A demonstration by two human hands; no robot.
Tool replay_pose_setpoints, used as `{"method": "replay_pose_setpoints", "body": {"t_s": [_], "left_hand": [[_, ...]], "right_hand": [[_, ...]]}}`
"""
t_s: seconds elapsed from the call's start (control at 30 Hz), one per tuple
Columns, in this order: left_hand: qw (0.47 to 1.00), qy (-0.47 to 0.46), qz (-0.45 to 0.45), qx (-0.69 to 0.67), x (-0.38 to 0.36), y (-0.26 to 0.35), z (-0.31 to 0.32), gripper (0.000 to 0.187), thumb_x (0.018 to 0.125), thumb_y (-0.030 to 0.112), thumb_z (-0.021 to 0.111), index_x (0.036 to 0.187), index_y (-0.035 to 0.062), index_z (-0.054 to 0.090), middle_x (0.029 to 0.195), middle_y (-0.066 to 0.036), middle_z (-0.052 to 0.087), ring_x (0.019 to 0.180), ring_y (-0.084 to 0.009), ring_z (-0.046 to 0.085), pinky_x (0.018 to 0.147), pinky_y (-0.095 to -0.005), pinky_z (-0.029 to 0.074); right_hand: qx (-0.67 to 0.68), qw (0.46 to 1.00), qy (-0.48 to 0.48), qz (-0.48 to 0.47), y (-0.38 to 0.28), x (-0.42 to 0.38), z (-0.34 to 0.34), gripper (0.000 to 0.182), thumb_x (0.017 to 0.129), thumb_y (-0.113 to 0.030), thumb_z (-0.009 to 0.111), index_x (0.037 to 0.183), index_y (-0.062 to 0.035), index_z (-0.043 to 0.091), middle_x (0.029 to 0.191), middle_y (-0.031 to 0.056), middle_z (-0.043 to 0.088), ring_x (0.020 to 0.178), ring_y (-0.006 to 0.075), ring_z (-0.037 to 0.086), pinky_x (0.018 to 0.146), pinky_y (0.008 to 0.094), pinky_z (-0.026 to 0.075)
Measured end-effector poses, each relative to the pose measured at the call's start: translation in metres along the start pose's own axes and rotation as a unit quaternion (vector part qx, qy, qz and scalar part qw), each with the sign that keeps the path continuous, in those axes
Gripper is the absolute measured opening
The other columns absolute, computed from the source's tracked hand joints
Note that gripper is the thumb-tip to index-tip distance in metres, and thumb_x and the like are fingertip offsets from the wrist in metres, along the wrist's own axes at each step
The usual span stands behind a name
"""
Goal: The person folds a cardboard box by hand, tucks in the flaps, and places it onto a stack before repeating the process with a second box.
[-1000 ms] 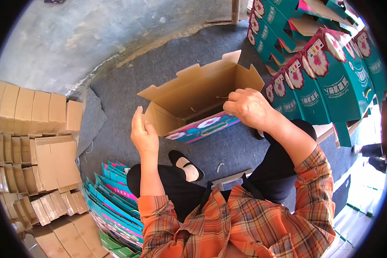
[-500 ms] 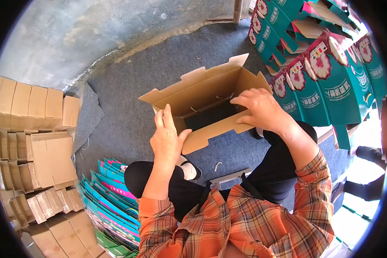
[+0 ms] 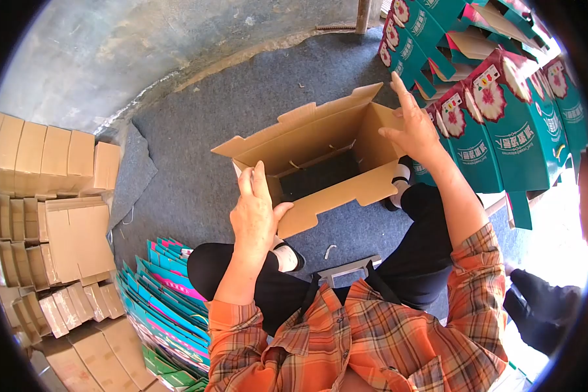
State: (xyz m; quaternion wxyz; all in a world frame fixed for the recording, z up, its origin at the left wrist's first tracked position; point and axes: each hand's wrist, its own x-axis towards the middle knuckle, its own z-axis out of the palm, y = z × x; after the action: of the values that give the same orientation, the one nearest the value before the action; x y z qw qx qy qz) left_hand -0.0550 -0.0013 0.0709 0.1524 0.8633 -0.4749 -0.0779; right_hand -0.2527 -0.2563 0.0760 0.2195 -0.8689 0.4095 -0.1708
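A cardboard carton (image 3: pixel 317 138), brown on the inside, stands upright in front of my knees. Its top gapes and notched flaps run along both long edges; strings show near the bottom of its far wall, and dark floor shows through the bottom. My left hand (image 3: pixel 253 215) lies against the carton's left end, fingers stretched along the outside and thumb by the front flap's corner. At the opposite end my right hand (image 3: pixel 415 127) is spread, fingers pointing up and thumb close to the right end flap.
Green printed cartons (image 3: pixel 503 140) stand stacked at right. Flattened teal sheets (image 3: pixel 166 300) lean beside my left knee. Brown boxes (image 3: pixel 68 153) are piled along the left, near a grey wall (image 3: pixel 176 39). Dark carpet (image 3: pixel 189 144) covers the floor. Another person's dark-clothed legs (image 3: pixel 545 307) appear at right.
My right hand has let go of the front flap and moved up and right to the carton's right end, its fingers now stretched. My left hand stays nearly in place.
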Motion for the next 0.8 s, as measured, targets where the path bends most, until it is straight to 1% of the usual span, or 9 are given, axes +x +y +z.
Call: {"method": "replay_pose_setpoints", "body": {"t_s": [0.13, 0.2, 0.23, 0.3, 0.4, 0.53, 0.6, 0.7, 0.8], "left_hand": [[1.000, 0.006, -0.002, -0.005, -0.002, 0.000, 0.000, 0.090, 0.065, 0.026, 0.085, 0.139, 0.0064, 0.036, 0.135, -0.017, 0.041, 0.105, -0.0386, 0.060, 0.083, -0.0437, 0.054], [1.000, 0.008, -0.008, -0.006, -0.004, -0.002, 0.000, 0.089, 0.065, 0.025, 0.085, 0.139, 0.0064, 0.037, 0.135, -0.016, 0.041, 0.105, -0.0387, 0.060, 0.083, -0.0434, 0.054], [1.000, 0.018, -0.008, -0.010, -0.005, -0.002, 0.000, 0.088, 0.065, 0.025, 0.085, 0.137, 0.0068, 0.038, 0.135, -0.016, 0.041, 0.106, -0.0384, 0.060, 0.083, -0.0431, 0.054], [0.999, 0.028, -0.008, -0.014, -0.009, -0.003, -0.001, 0.087, 0.065, 0.025, 0.085, 0.136, 0.0071, 0.039, 0.134, -0.016, 0.042, 0.106, -0.0381, 0.059, 0.083, -0.0429, 0.054], [0.999, 0.033, -0.010, -0.036, -0.015, -0.003, -0.002, 0.083, 0.064, 0.024, 0.085, 0.132, 0.0074, 0.042, 0.133, -0.015, 0.043, 0.108, -0.0373, 0.058, 0.083, -0.0432, 0.054], [0.992, 0.085, -0.012, -0.097, -0.020, -0.012, -0.006, 0.074, 0.058, 0.018, 0.088, 0.119, 0.0060, 0.048, 0.124, -0.015, 0.050, 0.110, -0.0362, 0.056, 0.088, -0.0430, 0.050], [0.984, 0.107, -0.023, -0.138, -0.022, -0.019, -0.010, 0.072, 0.056, 0.015, 0.088, 0.115, 0.0057, 0.049, 0.121, -0.015, 0.051, 0.110, -0.0356, 0.055, 0.091, -0.0419, 0.048], [0.985, 0.112, 0.007, -0.129, -0.023, -0.024, -0.013, 0.072, 0.058, 0.017, 0.088, 0.117, 0.0063, 0.049, 0.123, -0.013, 0.049, 0.106, -0.0355, 0.058, 0.084, -0.0414, 0.052], [0.978, 0.141, 0.033, -0.148, -0.021, -0.038, -0.013, 0.063, 0.062, 0.013, 0.087, 0.113, 0.0054, 0.050, 0.118, -0.012, 0.051, 0.104, -0.0308, 0.057, 0.088, -0.0382, 0.049]], "right_hand": [[0.059, 0.993, 0.022, -0.096, 0.002, 0.003, 0.008, 0.086, 0.073, -0.009, 0.074, 0.147, -0.0132, 0.029, 0.122, 0.0153, 0.059, 0.103, 0.0322, 0.062, 0.092, 0.0397, 0.048], [0.161, 0.986, 0.011, -0.037, 0.001, 0.005, 0.003, 0.055, 0.075, -0.008, 0.073, 0.126, -0.0073, 0.054, 0.111, 0.0115, 0.063, 0.094, 0.0262, 0.065, 0.083, 0.0356, 0.051], [0.161, 0.986, 0.011, -0.037, 0.006, 0.006, 0.002, 0.055, 0.075, -0.008, 0.073, 0.126, -0.0073, 0.054, 0.111, 0.0115, 0.063, 0.094, 0.0262, 0.065, 0.083, 0.0356, 0.051], [0.153, 0.986, -0.064, -0.014, 0.016, 0.007, 0.001, 0.030, 0.075, -0.002, 0.072, 0.104, -0.0017, 0.063, 0.100, 0.0060, 0.059, 0.090, 0.0185, 0.060, 0.082, 0.0299, 0.049], [0.134, 0.988, -0.069, -0.018, 0.015, 0.002, -0.003, 0.020, 0.075, -0.003, 0.073, 0.092, 0.0005, 0.064, 0.093, 0.0058, 0.059, 0.088, 0.0176, 0.060, 0.078, 0.0293, 0.048], [0.126, 0.990, -0.052, -0.043, 0.023, 0.001, -0.003, 0.020, 0.072, -0.009, 0.075, 0.090, -0.0018, 0.067, 0.090, 0.0095, 0.063, 0.084, 0.0237, 0.065, 0.077, 0.0334, 0.050], [0.096, 0.991, -0.081, -0.045, 0.021, 0.000, -0.006, 0.027, 0.070, -0.011, 0.077, 0.095, -0.0031, 0.067, 0.092, 0.0108, 0.062, 0.087, 0.0271, 0.064, 0.078, 0.0357, 0.050], [0.039, 0.993, -0.074, -0.085, 0.009, -0.007, -0.007, 0.036, 0.068, -0.013, 0.079, 0.100, -0.0045, 0.065, 0.095, 0.0120, 0.061, 0.092, 0.0307, 0.063, 0.081, 0.0390, 0.049], [0.013, 0.993, -0.069, -0.093, 0.004, -0.010, -0.004, 0.043, 0.066, -0.016, 0.081, 0.103, -0.0050, 0.063, 0.097, 0.0125, 0.060, 0.095, 0.0333, 0.061, 0.084, 0.0411, 0.048]]}}
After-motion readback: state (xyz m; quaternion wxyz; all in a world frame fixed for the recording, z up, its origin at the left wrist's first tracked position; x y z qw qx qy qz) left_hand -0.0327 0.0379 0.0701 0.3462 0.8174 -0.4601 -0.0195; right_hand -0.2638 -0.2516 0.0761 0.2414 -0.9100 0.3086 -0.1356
